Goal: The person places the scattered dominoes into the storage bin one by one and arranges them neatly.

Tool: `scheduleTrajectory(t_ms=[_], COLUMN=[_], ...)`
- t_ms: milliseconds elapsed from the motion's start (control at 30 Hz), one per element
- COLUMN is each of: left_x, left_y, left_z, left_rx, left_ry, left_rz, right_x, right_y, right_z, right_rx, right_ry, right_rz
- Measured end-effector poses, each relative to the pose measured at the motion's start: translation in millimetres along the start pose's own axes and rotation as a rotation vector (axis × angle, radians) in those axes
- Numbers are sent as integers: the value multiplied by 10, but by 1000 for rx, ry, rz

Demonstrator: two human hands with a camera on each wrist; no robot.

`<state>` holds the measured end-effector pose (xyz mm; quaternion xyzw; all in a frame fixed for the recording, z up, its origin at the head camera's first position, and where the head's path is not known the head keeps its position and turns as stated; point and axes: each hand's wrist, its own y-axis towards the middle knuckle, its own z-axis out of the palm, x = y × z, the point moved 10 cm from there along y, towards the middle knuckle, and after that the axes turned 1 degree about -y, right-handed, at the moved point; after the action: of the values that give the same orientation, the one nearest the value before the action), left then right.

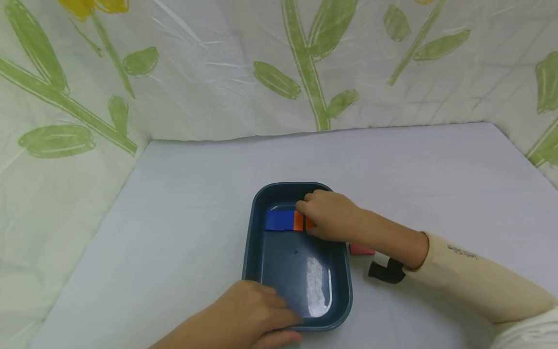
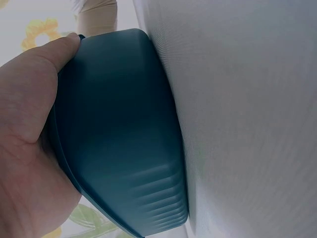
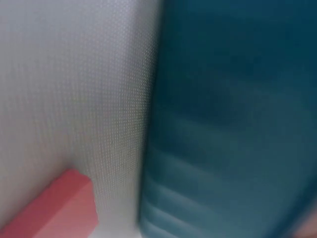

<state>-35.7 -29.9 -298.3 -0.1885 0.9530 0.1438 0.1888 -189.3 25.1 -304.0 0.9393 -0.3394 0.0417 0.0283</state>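
Observation:
A dark blue-green plastic bin [image 1: 279, 276] stands on the table, long side running away from me. My left hand [image 1: 257, 315] grips its near rim; in the left wrist view, that hand [image 2: 29, 114] holds the edge above the bin's outer wall [image 2: 119, 124]. Over the far right part of the bin, my right hand [image 1: 329, 215] reaches inside and pinches an orange block [image 1: 309, 223], mostly hidden by the fingers. Left of it, a blue block [image 1: 280, 220] and another orange block [image 1: 298, 220] lie in a row on the bin's floor.
A red block [image 1: 362, 249] lies on the table just right of the bin, partly under my right forearm; the right wrist view shows the red block [image 3: 64, 208] near the bin's wall. A black strap piece [image 1: 388, 271] shows below the right wrist. Flower-patterned sheeting [image 1: 218, 72] surrounds the table.

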Motion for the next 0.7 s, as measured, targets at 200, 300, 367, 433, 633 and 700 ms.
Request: scheduleTrajectory(t_ms=[200, 300, 367, 433, 633, 700], left_x=[0, 0, 3, 2, 2, 1], left_y=[2, 4, 4, 3, -3, -3], left_z=[4, 6, 8, 9, 10, 9], left_rx=[-6, -5, -4, -4, -1, 2], left_ry=[1, -6, -11, -11, -10, -10], left_rz=[3, 0, -5, -5, -5, -5], right_x=[19, 26, 31, 34, 45, 44], right_y=[19, 23, 25, 26, 33, 38], right_z=[4, -4, -12, -16, -24, -24], right_rx=[-10, -16, -20, -20, -22, -23], right_ry=[-16, -3, 7, 14, 30, 34], right_rz=[-7, -13, -16, -19, -26, -25])
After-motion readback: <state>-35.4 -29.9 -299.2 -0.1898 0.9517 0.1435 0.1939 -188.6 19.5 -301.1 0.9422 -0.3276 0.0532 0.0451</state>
